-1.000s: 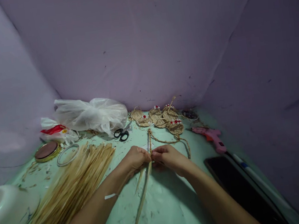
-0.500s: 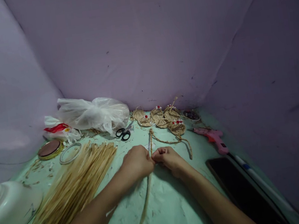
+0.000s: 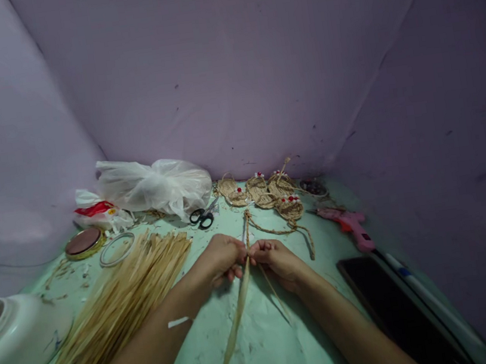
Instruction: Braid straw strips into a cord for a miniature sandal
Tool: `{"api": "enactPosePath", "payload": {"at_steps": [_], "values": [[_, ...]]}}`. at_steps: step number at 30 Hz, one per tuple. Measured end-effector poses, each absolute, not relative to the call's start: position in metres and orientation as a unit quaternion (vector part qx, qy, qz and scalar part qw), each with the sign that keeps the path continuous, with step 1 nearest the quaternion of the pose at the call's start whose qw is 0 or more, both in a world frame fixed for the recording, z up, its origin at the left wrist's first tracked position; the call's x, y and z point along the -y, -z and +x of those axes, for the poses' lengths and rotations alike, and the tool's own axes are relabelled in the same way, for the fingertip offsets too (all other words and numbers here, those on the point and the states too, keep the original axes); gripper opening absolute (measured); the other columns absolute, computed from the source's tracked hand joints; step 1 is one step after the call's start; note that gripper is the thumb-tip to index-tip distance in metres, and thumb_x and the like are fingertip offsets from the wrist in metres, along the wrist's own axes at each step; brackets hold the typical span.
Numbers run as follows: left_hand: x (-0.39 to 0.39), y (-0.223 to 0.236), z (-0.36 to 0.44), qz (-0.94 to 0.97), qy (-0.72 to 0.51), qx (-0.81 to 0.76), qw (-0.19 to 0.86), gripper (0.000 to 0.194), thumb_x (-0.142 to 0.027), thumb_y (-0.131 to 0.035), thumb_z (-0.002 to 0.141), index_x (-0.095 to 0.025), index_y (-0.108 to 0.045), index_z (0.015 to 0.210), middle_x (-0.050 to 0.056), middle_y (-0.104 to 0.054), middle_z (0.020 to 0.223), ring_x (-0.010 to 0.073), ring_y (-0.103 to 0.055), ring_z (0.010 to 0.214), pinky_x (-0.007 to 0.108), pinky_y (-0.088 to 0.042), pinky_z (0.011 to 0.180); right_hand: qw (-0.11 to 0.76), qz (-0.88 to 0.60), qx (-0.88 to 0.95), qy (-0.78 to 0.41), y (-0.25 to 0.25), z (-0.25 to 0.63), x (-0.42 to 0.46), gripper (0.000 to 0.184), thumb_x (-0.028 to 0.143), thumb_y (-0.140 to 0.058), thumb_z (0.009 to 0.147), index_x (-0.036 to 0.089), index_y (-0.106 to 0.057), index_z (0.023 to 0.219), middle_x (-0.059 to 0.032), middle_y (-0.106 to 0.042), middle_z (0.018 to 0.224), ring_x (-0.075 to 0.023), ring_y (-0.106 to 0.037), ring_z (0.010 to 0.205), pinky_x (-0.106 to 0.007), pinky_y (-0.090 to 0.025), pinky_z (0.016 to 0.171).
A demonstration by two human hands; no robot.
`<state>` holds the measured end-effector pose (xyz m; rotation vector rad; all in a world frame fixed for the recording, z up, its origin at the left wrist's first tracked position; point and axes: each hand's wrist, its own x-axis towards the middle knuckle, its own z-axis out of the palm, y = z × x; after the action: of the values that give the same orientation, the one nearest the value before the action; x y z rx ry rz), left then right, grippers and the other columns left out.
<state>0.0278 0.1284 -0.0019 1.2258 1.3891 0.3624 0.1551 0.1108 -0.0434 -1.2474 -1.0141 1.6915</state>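
Observation:
Both of my hands meet at the middle of the table on a thin twisted fibre cord [image 3: 247, 229]. My left hand [image 3: 223, 258] pinches it from the left, and my right hand [image 3: 276, 259] pinches it from the right at nearly the same spot. Below my fingers a flat pale fibre strand [image 3: 239, 315] trails toward me, and a thinner strand [image 3: 276, 295] hangs under my right hand. Beyond my hands the cord's far end bends over and runs right as a looped length [image 3: 277, 231] on the table. The exact grip between the fingertips is too small to make out.
A bundle of dry fibre strips [image 3: 129, 306] lies left, near a white jar [image 3: 25, 339]. Black scissors [image 3: 203, 218], plastic bags [image 3: 157, 185] and woven beaded pieces [image 3: 258, 192] sit at the back. A pink glue gun [image 3: 348, 224] and a dark phone-like slab [image 3: 391, 306] lie right.
My left hand has turned and loosened its lower fingers. The flat strand now shows more below the pinch, and a second thin strand has appeared under my right hand.

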Motion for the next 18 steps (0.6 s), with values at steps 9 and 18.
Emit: {"api": "enactPosePath", "payload": {"at_steps": [9, 18], "values": [[-0.130, 0.031, 0.032, 0.556, -0.147, -0.623, 0.529, 0.008, -0.013, -0.046, 0.054, -0.013, -0.046, 0.046, -0.005, -0.036, 0.032, 0.0056, -0.029, 0.030, 0.019, -0.019, 0.034, 0.311, -0.532, 0.640, -0.459, 0.053, 0.164, -0.116, 0.004, 0.017, -0.047, 0.061, 0.015, -0.049, 0.058, 0.0012, -0.050, 0.052, -0.0078, -0.039, 0.048, -0.020, -0.026, 0.046], [-0.131, 0.053, 0.034, 0.597, -0.231, -0.555, 0.531, 0.009, -0.014, -0.046, 0.051, -0.011, -0.053, 0.046, -0.006, -0.029, 0.036, 0.0045, -0.022, 0.037, 0.020, -0.014, 0.037, 0.098, -0.596, 0.743, -0.288, 0.016, 0.194, -0.111, 0.016, 0.015, -0.047, 0.060, 0.015, -0.062, 0.062, -0.0025, -0.058, 0.054, -0.0107, -0.047, 0.050, -0.021, -0.026, 0.045]]}}
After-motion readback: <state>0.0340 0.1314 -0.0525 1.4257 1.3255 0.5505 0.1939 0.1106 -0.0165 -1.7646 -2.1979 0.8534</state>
